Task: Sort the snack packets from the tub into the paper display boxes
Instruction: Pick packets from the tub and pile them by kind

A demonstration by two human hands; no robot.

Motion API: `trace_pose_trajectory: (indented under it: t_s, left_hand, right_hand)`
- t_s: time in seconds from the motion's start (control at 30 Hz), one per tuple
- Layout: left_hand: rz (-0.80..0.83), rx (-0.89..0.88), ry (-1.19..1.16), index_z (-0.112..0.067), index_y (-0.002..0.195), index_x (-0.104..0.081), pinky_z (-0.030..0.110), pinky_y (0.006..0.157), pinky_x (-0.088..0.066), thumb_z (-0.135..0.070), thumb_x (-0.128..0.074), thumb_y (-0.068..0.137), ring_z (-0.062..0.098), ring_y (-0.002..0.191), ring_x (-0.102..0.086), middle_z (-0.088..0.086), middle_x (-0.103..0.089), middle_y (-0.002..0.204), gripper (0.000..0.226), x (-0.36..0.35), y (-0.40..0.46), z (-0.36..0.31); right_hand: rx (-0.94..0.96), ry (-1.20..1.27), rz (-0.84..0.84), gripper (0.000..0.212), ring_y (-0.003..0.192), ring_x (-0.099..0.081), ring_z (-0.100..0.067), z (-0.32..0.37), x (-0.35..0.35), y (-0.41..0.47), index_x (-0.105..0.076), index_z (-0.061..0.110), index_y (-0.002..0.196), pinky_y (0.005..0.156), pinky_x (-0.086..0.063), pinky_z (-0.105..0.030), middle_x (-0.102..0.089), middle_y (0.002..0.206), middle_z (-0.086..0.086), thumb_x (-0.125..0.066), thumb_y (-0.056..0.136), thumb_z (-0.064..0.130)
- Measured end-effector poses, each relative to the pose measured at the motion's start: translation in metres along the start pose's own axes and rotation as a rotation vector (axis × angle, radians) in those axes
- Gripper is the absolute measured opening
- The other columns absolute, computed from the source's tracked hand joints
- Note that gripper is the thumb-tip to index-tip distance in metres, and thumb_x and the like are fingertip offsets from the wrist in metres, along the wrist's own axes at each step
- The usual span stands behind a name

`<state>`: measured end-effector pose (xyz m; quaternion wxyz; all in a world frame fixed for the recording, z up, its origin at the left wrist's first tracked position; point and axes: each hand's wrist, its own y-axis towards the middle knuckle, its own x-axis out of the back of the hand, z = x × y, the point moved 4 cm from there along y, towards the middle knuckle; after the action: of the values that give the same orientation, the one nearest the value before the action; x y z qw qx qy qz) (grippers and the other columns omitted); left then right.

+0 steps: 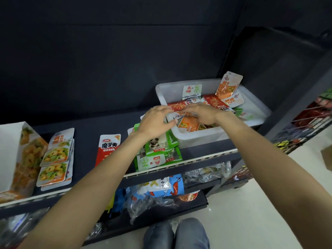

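One head view looks forward and down, close over the shelf and tub.

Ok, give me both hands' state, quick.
Left hand: open, fingers spread at the tub edge, holding nothing visible.
Right hand: in the tub over the snack packets; grip cannot be told.

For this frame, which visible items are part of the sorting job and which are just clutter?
Job:
- translucent white plastic tub of mixed packets
- orange-and-white packet stack
- red-and-white packet
- green packet pile
- printed paper display box
- left hand, right hand

Clutter:
- blue bagged snacks on the lower shelf
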<state>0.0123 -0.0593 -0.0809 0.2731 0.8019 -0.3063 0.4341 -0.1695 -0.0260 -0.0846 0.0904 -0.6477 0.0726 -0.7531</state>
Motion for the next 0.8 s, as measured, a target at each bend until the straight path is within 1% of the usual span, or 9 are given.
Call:
trace_pose_trajectory:
  t_s: [0.07, 0.13, 0.23, 0.3, 0.37, 0.43, 0.57, 0.7, 0.8]
  left_hand:
    - [-0.012, 0.013, 0.021, -0.019, 0.135, -0.052, 0.03, 0.11, -0.025, -0.044, -0.055, 0.091, 0.015, 0.134, -0.037, -0.003, -0.044, 0.145, 0.051, 0.0, 0.003, 0.001]
    - [-0.01, 0.015, 0.023, -0.02, 0.135, -0.052, 0.03, 0.11, -0.025, -0.045, -0.057, 0.09, 0.013, 0.133, -0.038, -0.004, -0.045, 0.144, 0.051, 0.002, 0.003, 0.001]
    - [0.002, 0.026, -0.007, -0.023, 0.135, -0.051, 0.031, 0.105, -0.034, -0.045, -0.059, 0.089, 0.015, 0.129, -0.043, -0.004, -0.049, 0.141, 0.052, 0.005, 0.004, 0.001]
    - [-0.039, 0.073, -0.165, -0.024, 0.135, -0.051, 0.03, 0.103, -0.038, -0.041, -0.06, 0.089, 0.014, 0.127, -0.046, -0.004, -0.051, 0.139, 0.05, 0.01, 0.004, 0.002]
    - [-0.115, 0.131, -0.391, -0.023, 0.135, -0.051, 0.025, 0.104, -0.037, -0.034, -0.061, 0.09, 0.008, 0.125, -0.047, -0.006, -0.053, 0.136, 0.047, 0.015, 0.001, 0.0]
    - [-0.153, 0.157, -0.604, -0.021, 0.135, -0.049, 0.024, 0.104, -0.038, -0.029, -0.06, 0.092, 0.005, 0.119, -0.051, -0.006, -0.055, 0.132, 0.045, 0.019, -0.006, -0.008]
    - [-0.113, 0.179, -0.944, -0.03, 0.132, -0.045, 0.028, 0.095, -0.049, -0.023, -0.061, 0.091, 0.005, 0.106, -0.061, -0.006, -0.06, 0.123, 0.045, 0.024, -0.043, -0.023]
    - [-0.265, 0.25, -0.956, -0.029, 0.126, -0.051, 0.031, 0.085, -0.054, -0.011, -0.067, 0.086, 0.017, 0.097, -0.068, 0.004, -0.069, 0.107, 0.046, 0.039, -0.098, 0.006]
    - [-0.424, 0.4, -0.852, -0.02, 0.126, -0.053, 0.024, 0.082, -0.053, -0.01, -0.066, 0.087, 0.014, 0.095, -0.067, 0.002, -0.069, 0.106, 0.042, 0.053, -0.141, 0.05]
  right_hand:
    - [-0.012, -0.135, 0.17, 0.053, 0.141, -0.021, -0.025, -0.005, -0.008, 0.009, -0.039, 0.034, 0.141, 0.115, -0.022, -0.045, -0.022, 0.156, 0.003, -0.055, 0.092, 0.023]
    - [-0.03, -0.142, 0.148, 0.054, 0.133, -0.031, -0.024, -0.01, -0.005, 0.01, -0.048, 0.028, 0.129, 0.107, -0.032, -0.041, -0.037, 0.145, 0.002, -0.068, 0.081, 0.016]
    - [-0.081, -0.074, -0.149, 0.023, 0.104, -0.056, -0.027, -0.015, 0.018, -0.005, -0.055, 0.018, 0.098, 0.078, -0.043, -0.034, -0.06, 0.105, -0.002, -0.067, 0.08, 0.014]
    - [-0.181, -0.002, -0.388, 0.021, 0.096, -0.062, -0.031, -0.02, 0.035, -0.024, -0.056, 0.017, 0.105, 0.074, -0.047, -0.037, -0.067, 0.1, -0.007, -0.065, 0.086, 0.019]
    - [-0.215, 0.389, -0.594, 0.029, 0.096, -0.065, -0.022, -0.017, 0.046, -0.047, -0.057, 0.017, 0.113, 0.079, -0.052, -0.037, -0.069, 0.104, -0.001, -0.067, 0.086, 0.018]
    - [-0.16, 0.834, -0.693, 0.03, 0.091, -0.066, -0.008, 0.006, 0.051, -0.069, -0.057, 0.019, 0.113, 0.08, -0.055, -0.03, -0.067, 0.099, 0.01, -0.068, 0.085, 0.014]
    - [-0.085, 1.005, -0.636, 0.028, 0.084, -0.066, -0.002, 0.074, 0.041, -0.089, -0.056, 0.018, 0.11, 0.073, -0.056, -0.021, -0.068, 0.098, 0.007, -0.069, 0.085, 0.014]
    - [-0.147, 1.024, -0.535, 0.038, 0.092, -0.066, -0.011, 0.135, 0.008, -0.079, -0.054, 0.018, 0.123, 0.081, -0.056, -0.03, -0.067, 0.108, 0.002, -0.066, 0.088, 0.026]
    - [-0.12, 1.265, -0.294, 0.051, 0.095, -0.065, -0.018, 0.189, -0.026, -0.063, -0.042, 0.018, 0.137, 0.074, -0.059, -0.03, -0.064, 0.106, -0.005, -0.062, 0.091, 0.011]
